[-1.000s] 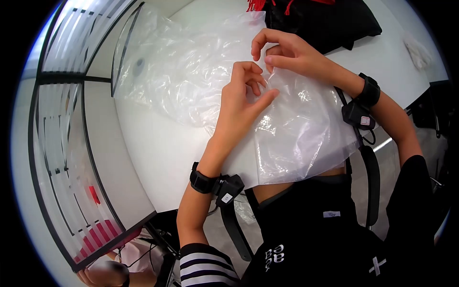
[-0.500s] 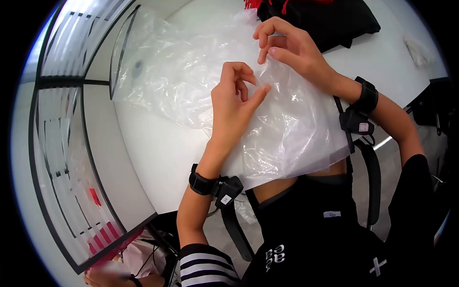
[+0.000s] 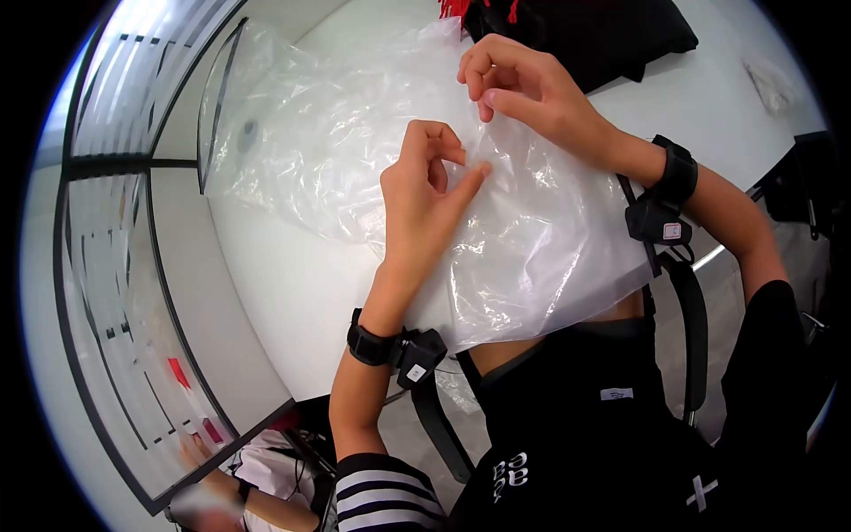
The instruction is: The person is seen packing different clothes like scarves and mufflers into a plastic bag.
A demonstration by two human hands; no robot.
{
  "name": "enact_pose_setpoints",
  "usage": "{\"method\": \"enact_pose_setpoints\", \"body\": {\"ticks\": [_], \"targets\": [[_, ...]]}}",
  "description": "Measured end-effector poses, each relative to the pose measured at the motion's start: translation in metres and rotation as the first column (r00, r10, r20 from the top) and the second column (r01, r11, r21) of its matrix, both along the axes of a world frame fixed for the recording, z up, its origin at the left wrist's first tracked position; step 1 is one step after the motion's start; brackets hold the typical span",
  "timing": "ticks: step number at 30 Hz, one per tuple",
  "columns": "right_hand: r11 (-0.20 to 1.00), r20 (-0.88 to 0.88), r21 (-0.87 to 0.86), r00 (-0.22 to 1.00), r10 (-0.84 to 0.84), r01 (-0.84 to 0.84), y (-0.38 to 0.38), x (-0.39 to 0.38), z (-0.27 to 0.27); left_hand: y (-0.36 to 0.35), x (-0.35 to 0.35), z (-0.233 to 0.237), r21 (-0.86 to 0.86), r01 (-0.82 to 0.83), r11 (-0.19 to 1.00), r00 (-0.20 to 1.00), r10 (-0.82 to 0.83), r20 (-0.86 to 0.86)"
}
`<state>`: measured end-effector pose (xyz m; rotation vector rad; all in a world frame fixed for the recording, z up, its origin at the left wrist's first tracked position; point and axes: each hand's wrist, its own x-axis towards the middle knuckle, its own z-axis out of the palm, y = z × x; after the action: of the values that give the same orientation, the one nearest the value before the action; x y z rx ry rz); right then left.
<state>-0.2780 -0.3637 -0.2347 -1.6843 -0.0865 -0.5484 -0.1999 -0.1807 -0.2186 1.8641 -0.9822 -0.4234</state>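
Note:
A large clear plastic bag (image 3: 532, 248) lies crumpled across the white table (image 3: 292, 293) and hangs over its near edge. My left hand (image 3: 425, 191) rests on the bag near its middle, thumb and forefinger pinching the film. My right hand (image 3: 523, 84) sits just beyond it at the bag's upper edge, fingers curled and pinching the plastic too. Each wrist wears a black band with a small device attached.
More clear plastic (image 3: 310, 124) spreads over the far left of the table. A black fabric item with red fringe (image 3: 585, 31) lies at the back. A white glove (image 3: 767, 80) sits far right. A glass partition (image 3: 115, 266) runs on the left; another person (image 3: 239, 483) is below it.
Both hands have shifted slightly left and closer together on the bag. The left fingers have closed from a loose spread into a pinch on the film.

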Motion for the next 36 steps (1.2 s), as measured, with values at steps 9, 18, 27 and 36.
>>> {"method": "enact_pose_setpoints", "body": {"ticks": [9, 18, 27, 36], "targets": [[0.998, -0.075, -0.044, 0.996, 0.045, -0.048, -0.005, -0.001, 0.001, 0.001, 0.001, -0.005, -0.109, -0.008, 0.994, 0.995, 0.019, 0.097], [0.928, -0.216, -0.312, 0.966, 0.139, -0.203, -0.010, 0.006, 0.009, 0.002, 0.004, -0.005, -0.160, -0.036, 0.987, 0.995, 0.050, 0.087], [0.919, -0.143, -0.361, 0.983, 0.117, -0.162, -0.004, 0.000, 0.005, 0.001, 0.004, -0.010, -0.203, -0.094, 0.975, 0.995, 0.087, -0.044], [0.888, -0.170, -0.424, 0.979, 0.114, -0.177, -0.002, 0.005, 0.009, 0.002, -0.003, 0.001, -0.131, -0.202, 0.971, 0.979, 0.197, -0.054]]}}
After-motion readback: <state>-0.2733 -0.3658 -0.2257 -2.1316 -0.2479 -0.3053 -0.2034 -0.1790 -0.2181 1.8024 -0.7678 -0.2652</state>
